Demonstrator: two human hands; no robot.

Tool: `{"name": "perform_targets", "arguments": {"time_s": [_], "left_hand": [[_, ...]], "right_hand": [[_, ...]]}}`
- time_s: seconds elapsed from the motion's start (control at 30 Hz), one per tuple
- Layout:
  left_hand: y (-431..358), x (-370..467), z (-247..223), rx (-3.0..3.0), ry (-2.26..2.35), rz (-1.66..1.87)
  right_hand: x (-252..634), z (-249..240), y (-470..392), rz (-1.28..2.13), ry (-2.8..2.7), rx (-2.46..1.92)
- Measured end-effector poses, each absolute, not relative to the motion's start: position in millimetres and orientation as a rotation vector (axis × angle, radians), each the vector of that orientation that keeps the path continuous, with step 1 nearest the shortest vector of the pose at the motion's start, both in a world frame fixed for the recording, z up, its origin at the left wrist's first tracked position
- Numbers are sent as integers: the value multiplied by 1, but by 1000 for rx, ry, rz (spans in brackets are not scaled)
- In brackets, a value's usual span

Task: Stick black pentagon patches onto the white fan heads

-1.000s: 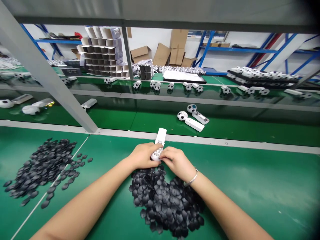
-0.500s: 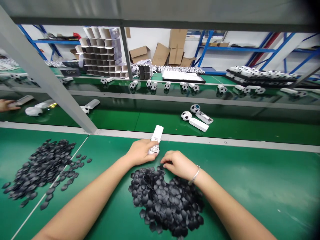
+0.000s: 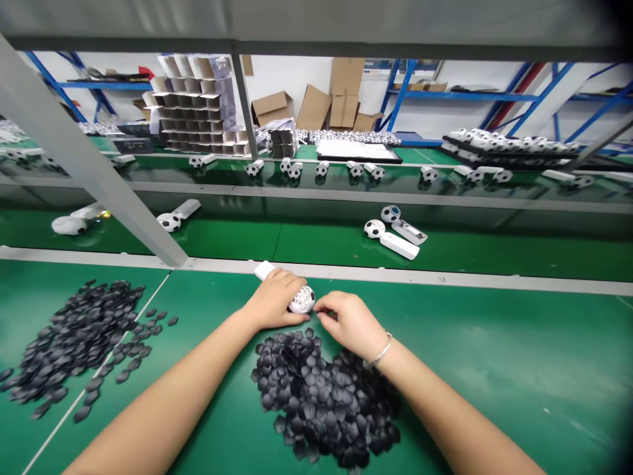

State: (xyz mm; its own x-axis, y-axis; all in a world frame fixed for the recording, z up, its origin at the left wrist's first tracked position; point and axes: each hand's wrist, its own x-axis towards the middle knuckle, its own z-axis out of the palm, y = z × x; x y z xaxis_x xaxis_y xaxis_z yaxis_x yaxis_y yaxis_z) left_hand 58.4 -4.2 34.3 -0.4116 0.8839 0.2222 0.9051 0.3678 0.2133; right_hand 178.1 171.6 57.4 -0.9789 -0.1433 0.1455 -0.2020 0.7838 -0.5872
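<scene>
Left hand (image 3: pixel 271 300) grips the white handheld fan with ball-shaped lattice head (image 3: pixel 301 299) at frame centre. Right hand (image 3: pixel 349 321) fingers pinch narrowly beside it; contents indiscernible. Recommend steadying the head against the green surface (image 3: pixel 494 356) beside the black hexagonal plastic pieces (image 3: pixel 326 396).

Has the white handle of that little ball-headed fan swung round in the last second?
Yes. The fan's handle pointed up across the grey rail; now it lies leftward, just below it, behind the left hand.

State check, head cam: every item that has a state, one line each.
left hand: gripping the white fan
white fan: held, head unpatched, handle pointing up-left
right hand: fingertips pinched at the fan head
near black patch pile: loose heap
left black patch pile: loose, scattered
two finished fans: lying flat on belt
</scene>
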Motion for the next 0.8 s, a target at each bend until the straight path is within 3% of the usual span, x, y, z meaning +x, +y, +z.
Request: {"name": "perform_targets", "arguments": {"time_s": [0.1, 0.2, 0.5, 0.8], "left_hand": [[-3, 59, 35, -1717, -2550, -392], [-1, 64, 36, -1703, -2579, -318], [2, 69, 39, -1679, -2592, -270], [-6, 62, 42, -1868, -2491, -340]], "right_hand": [[174, 54, 176, 1282, -2637, 303], [172, 48, 174, 1389, -2606, 276], [169, 40, 174, 1261, -2558, 515], [168, 45, 184, 1118, -2793, 304]]}}
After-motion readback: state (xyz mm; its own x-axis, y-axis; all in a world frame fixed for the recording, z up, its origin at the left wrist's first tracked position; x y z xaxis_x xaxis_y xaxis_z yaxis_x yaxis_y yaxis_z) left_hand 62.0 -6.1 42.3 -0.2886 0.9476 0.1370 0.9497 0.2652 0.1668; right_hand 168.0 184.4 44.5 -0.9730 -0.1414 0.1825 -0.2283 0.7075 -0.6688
